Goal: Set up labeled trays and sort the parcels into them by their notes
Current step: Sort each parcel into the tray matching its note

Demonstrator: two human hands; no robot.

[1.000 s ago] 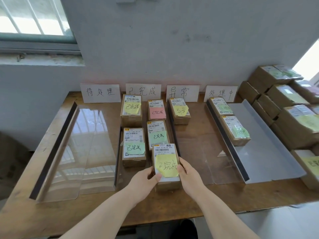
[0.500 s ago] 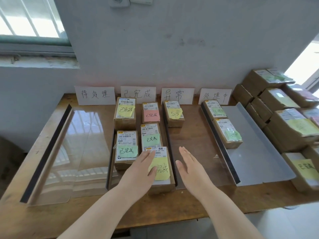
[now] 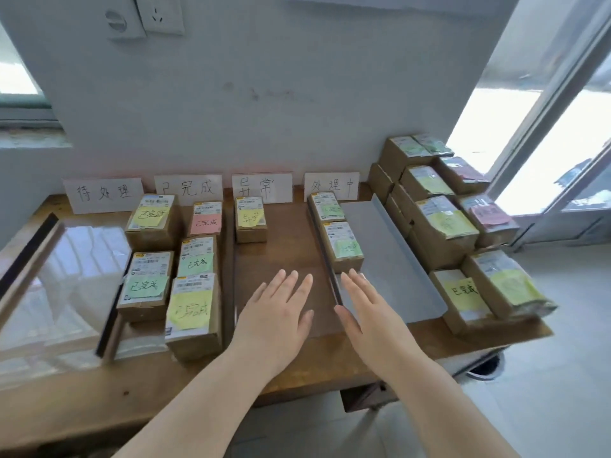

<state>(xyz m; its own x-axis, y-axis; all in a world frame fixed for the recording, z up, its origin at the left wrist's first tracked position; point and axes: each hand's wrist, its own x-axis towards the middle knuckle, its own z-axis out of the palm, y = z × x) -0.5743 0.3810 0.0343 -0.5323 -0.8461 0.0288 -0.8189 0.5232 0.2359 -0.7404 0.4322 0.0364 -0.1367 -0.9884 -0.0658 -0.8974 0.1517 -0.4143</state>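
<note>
Now both hands flat: left hand (image 3: 277, 312), right hand (image 3: 370, 312), holding nothing.

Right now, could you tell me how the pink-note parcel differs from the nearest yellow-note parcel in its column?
The pink-note parcel carries a pink note; the nearest yellow-note parcel a yellow one. The pink-note parcel sits at the back, the nearest yellow-note parcel at the front. Both are brown boxes with shipping labels and 已完成 notes.
</note>
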